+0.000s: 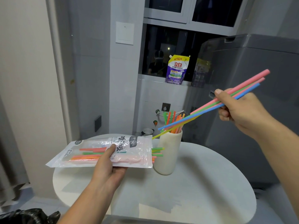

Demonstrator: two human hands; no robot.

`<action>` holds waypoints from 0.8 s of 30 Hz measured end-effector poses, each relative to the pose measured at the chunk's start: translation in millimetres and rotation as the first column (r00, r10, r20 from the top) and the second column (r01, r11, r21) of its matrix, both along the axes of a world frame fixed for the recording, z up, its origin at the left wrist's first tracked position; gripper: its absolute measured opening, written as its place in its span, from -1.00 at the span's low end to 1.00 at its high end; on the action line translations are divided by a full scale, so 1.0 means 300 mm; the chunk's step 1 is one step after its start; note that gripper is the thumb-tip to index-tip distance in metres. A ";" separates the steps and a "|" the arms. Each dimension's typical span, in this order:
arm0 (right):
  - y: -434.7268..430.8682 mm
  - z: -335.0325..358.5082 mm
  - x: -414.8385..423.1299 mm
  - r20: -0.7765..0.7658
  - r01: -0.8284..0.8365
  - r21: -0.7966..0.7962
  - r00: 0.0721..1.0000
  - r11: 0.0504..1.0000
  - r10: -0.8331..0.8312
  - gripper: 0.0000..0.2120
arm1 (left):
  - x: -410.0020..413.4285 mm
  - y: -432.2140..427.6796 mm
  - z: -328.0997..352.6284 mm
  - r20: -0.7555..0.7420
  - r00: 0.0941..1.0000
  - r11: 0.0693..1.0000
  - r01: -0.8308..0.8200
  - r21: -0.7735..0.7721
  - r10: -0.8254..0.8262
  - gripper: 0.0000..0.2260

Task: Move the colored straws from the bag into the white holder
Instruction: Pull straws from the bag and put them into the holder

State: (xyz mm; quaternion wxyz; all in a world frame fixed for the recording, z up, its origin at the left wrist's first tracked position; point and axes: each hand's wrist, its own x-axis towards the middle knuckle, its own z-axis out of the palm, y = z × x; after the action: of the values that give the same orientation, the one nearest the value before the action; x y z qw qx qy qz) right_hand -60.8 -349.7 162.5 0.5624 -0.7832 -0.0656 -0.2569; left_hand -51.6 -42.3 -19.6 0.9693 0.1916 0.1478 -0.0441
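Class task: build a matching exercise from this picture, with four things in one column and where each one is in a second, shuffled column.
Things:
1 clear plastic straw bag
2 white ribbed holder
3 loose bunch of coloured straws
4 purple detergent pouch

Places:
A on the window ledge
B gripped by the right hand
C standing on the round white table
D held by the left hand

Pairs: 1-D, 2-C, 3-B, 4-A.
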 end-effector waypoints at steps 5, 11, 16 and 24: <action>-0.009 -0.010 0.001 -0.014 -0.009 0.064 1.000 0.998 0.010 -0.75 | 0.006 0.020 -0.001 -0.013 1.000 1.000 -0.015 -0.018 0.015 -0.89; 0.009 -0.063 0.010 -0.064 -0.048 0.061 0.997 0.997 0.052 -0.75 | 0.007 0.005 -0.003 0.004 1.000 1.000 0.006 -0.029 -0.005 -0.85; 0.022 -0.073 0.013 -0.086 -0.068 0.150 0.993 0.986 0.081 -0.77 | 0.007 0.009 0.001 -0.003 1.000 0.999 -0.001 -0.037 0.001 -0.86; -0.004 -0.048 -0.006 -0.075 -0.019 0.206 0.997 0.978 0.035 -0.80 | 0.019 0.040 0.009 -0.028 0.999 0.997 -0.045 -0.061 0.043 -0.83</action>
State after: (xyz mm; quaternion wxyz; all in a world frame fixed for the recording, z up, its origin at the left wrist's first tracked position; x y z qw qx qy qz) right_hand -62.6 -350.9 148.0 0.6459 -0.7294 -0.0272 -0.2237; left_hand -46.0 -30.4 -16.9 0.9734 0.1579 0.1634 -0.0299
